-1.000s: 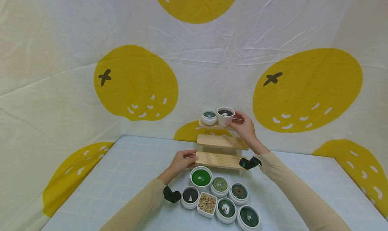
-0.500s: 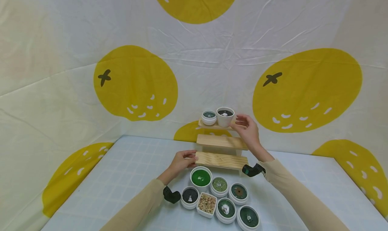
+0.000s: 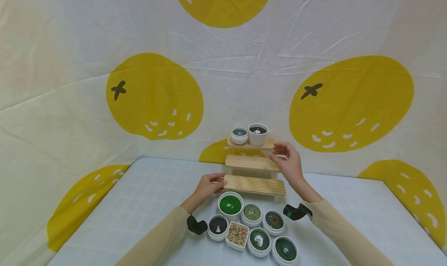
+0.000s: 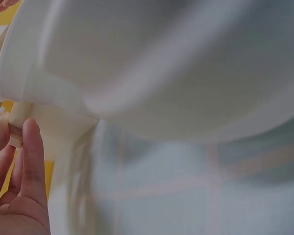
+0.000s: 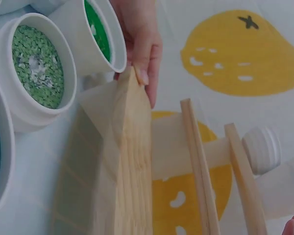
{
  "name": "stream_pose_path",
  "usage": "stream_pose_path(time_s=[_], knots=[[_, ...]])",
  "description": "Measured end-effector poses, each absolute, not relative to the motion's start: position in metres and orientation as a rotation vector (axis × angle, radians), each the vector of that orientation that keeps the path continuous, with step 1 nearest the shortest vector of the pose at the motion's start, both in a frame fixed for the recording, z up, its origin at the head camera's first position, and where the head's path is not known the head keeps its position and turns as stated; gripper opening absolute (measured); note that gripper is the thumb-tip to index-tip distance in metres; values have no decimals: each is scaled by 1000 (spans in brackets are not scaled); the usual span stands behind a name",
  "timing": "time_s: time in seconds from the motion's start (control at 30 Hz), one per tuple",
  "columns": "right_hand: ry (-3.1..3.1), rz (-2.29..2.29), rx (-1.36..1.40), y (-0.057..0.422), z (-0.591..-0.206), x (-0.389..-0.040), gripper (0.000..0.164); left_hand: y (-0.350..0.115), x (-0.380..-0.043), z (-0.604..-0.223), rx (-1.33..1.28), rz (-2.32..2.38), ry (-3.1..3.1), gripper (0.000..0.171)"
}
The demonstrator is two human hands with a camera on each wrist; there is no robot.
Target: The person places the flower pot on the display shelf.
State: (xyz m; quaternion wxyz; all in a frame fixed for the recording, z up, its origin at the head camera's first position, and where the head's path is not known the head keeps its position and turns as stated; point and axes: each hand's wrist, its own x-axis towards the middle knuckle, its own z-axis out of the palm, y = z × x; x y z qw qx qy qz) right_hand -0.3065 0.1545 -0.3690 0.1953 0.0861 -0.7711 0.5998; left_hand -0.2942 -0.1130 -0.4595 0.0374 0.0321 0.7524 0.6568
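Note:
My left hand (image 3: 208,185) pinches the left end of the lowest step of a three-tiered wooden display stand (image 3: 256,185); in the left wrist view, thumb and fingers (image 4: 33,161) meet at the board's edge. Two white vessels stand on the top step: a small ribbed jar (image 3: 239,136) with blue-green contents and, right beside it, a taller cup (image 3: 257,137) with a dark top and white bits. My right hand (image 3: 289,161) hovers by the right ends of the upper steps, fingers loosely bent, apart from the cup and holding nothing.
Before the stand sit several white pots: a large bright green cup (image 3: 230,204), a green-flaked jar (image 3: 252,213), a dark jar (image 3: 218,225), and dark green jars, one (image 3: 285,249) nearest me. Among them is a square dish (image 3: 237,235) of tan bits. A patterned cloth (image 3: 244,95) hangs behind.
My right hand has let go of the taller cup on the top step and drawn back down and to the right. The left hand has stayed on the lowest step.

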Motion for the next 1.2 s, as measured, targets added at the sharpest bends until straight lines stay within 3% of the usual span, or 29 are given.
stream_pose_path(time_s=[1.2], knots=[[-2492, 1737, 382, 205, -420, -221, 42, -112, -292, -458, 67, 2020, 2313, 39]])
